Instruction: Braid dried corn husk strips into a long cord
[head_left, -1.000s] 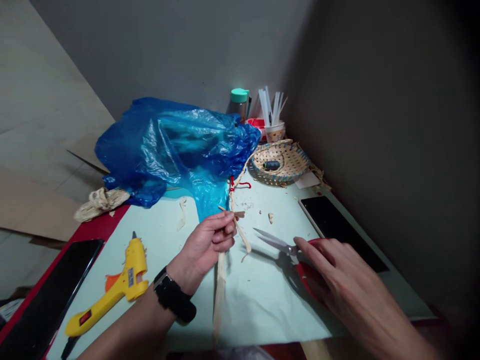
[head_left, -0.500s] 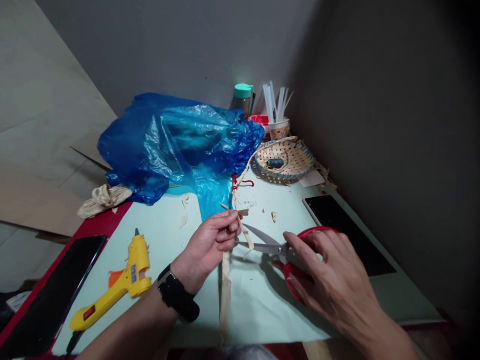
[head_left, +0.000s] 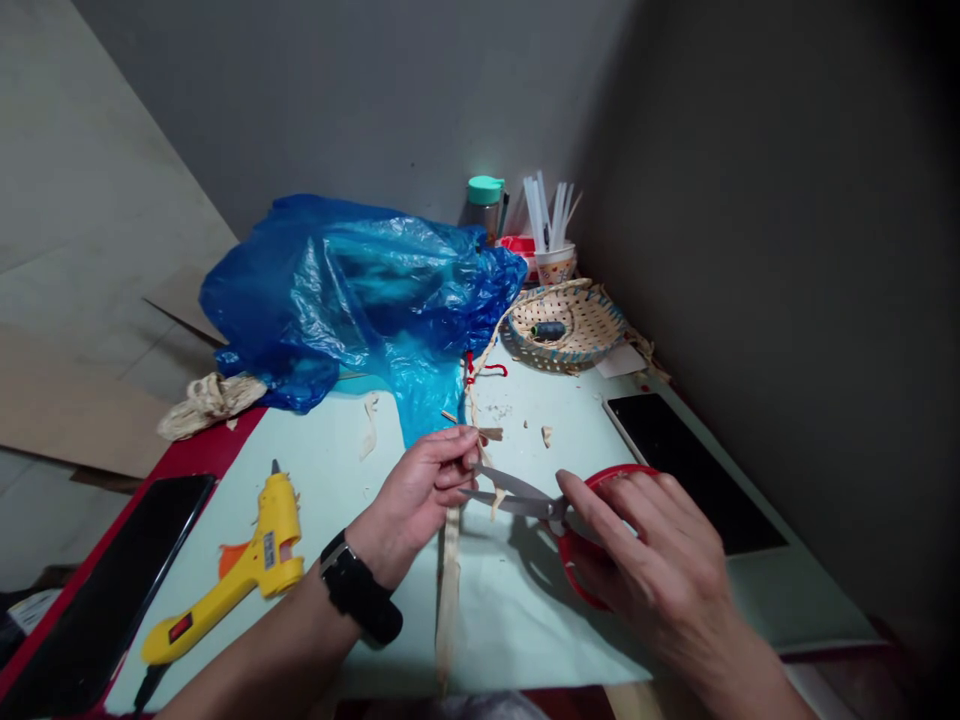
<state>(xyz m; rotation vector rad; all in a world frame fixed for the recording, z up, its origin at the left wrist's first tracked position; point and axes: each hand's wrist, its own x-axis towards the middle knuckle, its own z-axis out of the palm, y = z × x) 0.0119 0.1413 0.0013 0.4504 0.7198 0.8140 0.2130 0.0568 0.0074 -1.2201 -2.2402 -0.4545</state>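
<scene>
My left hand [head_left: 427, 475] pinches a pale braided cord [head_left: 487, 350] of dried plant fibre, whose far part runs up to the woven basket. From beneath these fingers a flat pale fibre strip [head_left: 448, 600] hangs toward the table's front edge. In my right hand [head_left: 660, 560] are red-handled scissors [head_left: 555, 508], their blades partly open and pointing left at my left fingertips. A short loose end of fibre [head_left: 498, 497] lies across the blades. Where exactly the blade tips end beside the fingers is hard to see. Red thread [head_left: 491, 369] is tied around the cord.
A yellow glue gun [head_left: 262, 560] lies at left beside a black phone [head_left: 120, 580]. Behind are a blue plastic bag [head_left: 360, 290], a woven basket [head_left: 592, 325] holding a dark thread spool [head_left: 548, 330], and a cup of glue sticks [head_left: 555, 262]. A tablet [head_left: 697, 470] lies at right.
The scissors have moved slightly left, and their blades have closed further across the fibre end. My left hand keeps its pinch almost in place.
</scene>
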